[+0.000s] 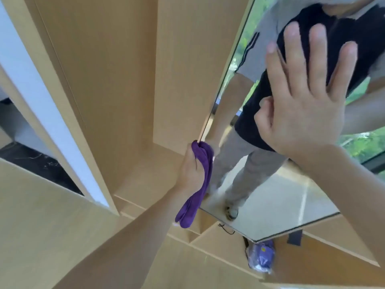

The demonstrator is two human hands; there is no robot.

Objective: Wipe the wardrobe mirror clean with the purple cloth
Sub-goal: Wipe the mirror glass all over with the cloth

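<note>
Gripping the purple cloth [203, 176] at the mirror [277, 197] left edge, frame centre, the left hand [190, 170] should press flat; the right hand [306, 105] rests open on the glass.

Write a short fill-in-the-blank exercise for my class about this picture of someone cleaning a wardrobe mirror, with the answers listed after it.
1. The left hand grips a cloth whose colour is ____.
2. The right hand is held with its fingers ____ against the mirror.
3. The cloth meets the mirror at its ____ edge.
4. The wardrobe panels are made of light ____.

Answers: purple; spread; left; wood
</note>
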